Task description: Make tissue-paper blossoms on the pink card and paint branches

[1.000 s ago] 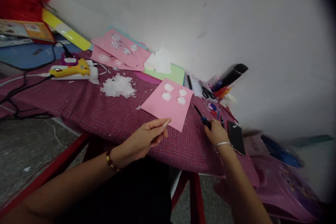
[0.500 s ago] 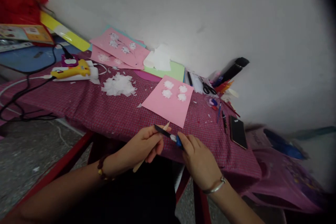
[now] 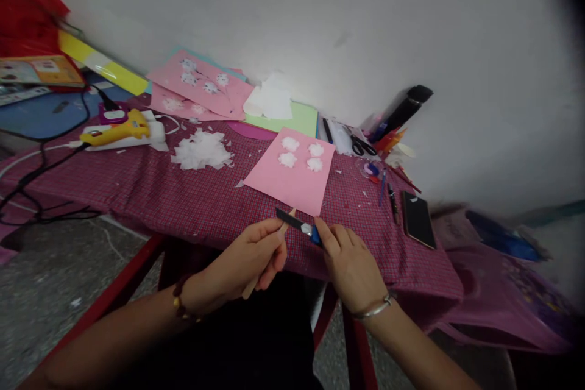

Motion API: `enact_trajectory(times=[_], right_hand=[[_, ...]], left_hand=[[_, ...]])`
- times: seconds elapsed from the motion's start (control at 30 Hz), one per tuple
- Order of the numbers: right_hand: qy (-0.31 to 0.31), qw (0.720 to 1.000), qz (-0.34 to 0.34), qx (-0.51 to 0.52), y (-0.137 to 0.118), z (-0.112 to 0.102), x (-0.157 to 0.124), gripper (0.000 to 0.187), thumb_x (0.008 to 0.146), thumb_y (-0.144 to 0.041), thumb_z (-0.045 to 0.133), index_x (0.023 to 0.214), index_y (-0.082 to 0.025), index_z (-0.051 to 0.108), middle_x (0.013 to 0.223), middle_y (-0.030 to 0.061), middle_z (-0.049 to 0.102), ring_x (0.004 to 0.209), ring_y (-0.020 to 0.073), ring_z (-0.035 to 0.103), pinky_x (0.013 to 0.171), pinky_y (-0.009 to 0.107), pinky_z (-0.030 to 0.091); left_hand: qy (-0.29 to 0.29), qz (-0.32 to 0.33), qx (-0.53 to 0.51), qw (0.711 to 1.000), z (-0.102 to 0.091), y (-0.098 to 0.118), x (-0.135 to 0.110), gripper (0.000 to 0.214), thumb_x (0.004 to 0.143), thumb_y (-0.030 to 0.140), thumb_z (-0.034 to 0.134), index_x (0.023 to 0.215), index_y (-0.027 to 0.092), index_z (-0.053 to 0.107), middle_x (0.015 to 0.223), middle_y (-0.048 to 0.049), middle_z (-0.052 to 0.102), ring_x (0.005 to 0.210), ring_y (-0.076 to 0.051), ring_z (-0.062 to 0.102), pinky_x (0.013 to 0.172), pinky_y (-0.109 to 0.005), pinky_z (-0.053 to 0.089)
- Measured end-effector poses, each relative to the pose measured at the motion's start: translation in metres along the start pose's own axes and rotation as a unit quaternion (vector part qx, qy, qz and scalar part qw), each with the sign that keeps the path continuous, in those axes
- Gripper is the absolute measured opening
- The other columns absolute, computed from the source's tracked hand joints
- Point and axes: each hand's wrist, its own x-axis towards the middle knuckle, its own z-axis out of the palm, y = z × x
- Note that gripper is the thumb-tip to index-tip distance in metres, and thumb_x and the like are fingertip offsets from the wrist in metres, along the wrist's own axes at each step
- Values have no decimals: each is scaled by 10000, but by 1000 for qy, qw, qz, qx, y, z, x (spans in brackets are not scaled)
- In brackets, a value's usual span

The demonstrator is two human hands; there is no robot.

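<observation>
My left hand (image 3: 249, 259) is closed around a thin, flat wooden stick (image 3: 250, 287), whose pointed tip pokes out above the fingers. In my right hand (image 3: 351, 265) is a utility knife (image 3: 297, 222) with a dark blade and a blue handle, mostly hidden by the fingers. The blade lies across the stick near its tip. Just beyond both hands, on the checked tablecloth, is a pink sheet of paper (image 3: 292, 186) bearing several white paper puffs (image 3: 287, 159).
A heap of torn white paper (image 3: 202, 149) lies left of the sheet. Farther left, a yellow glue gun (image 3: 116, 131) rests on a power strip among cables. Pink flower cards (image 3: 196, 82) lie at the back. Scissors (image 3: 362, 145) and a phone (image 3: 418, 219) are on the right.
The knife blade has shifted slightly right and up along the stick toward its tip. Both hands keep their hold. The whole view has shifted slightly.
</observation>
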Motion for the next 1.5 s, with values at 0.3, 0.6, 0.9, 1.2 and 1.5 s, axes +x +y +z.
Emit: enact_trajectory(times=[0.3,0.6,0.9,1.2,1.5], right_hand=[[3,998,42,37,2,5,-1,529,842,-90,465,1359,-157,375,939,107,584,828,244,538,757,390,481],[-33,995,89,38,8,8,-3,540,835,-62,462,1362,-130,367,956,113,577,829,240,548,767,391,500],[-5,989,114,91,-1,0,-8,555,809,-42,449,1349,-145,370,981,109,580,834,231,558,777,395,508],[7,997,42,61,-11,6,-14,561,835,-52,458,1375,-171,362,912,91,574,793,220,545,713,367,489],[-21,999,37,-6,5,14,-5,541,858,-94,481,1381,-195,388,931,96,578,810,237,547,722,368,465]], left_hand=[[17,70,23,997,3,-3,0,176,878,325,444,852,182,544,471,94,379,328,-32,239,327,-165,166],[-20,39,15,999,4,1,-11,347,913,328,399,1212,185,501,519,90,373,371,-37,229,339,-153,170],[-17,38,17,999,7,6,-13,368,893,317,421,1219,172,511,504,89,361,377,-42,232,340,-160,174],[-11,46,-3,999,8,-7,-4,263,904,328,419,685,183,417,477,86,351,362,-35,222,348,-177,158],[-43,2,-103,994,5,-7,-3,116,874,274,460,874,181,529,470,97,338,348,-33,198,363,-195,134]])
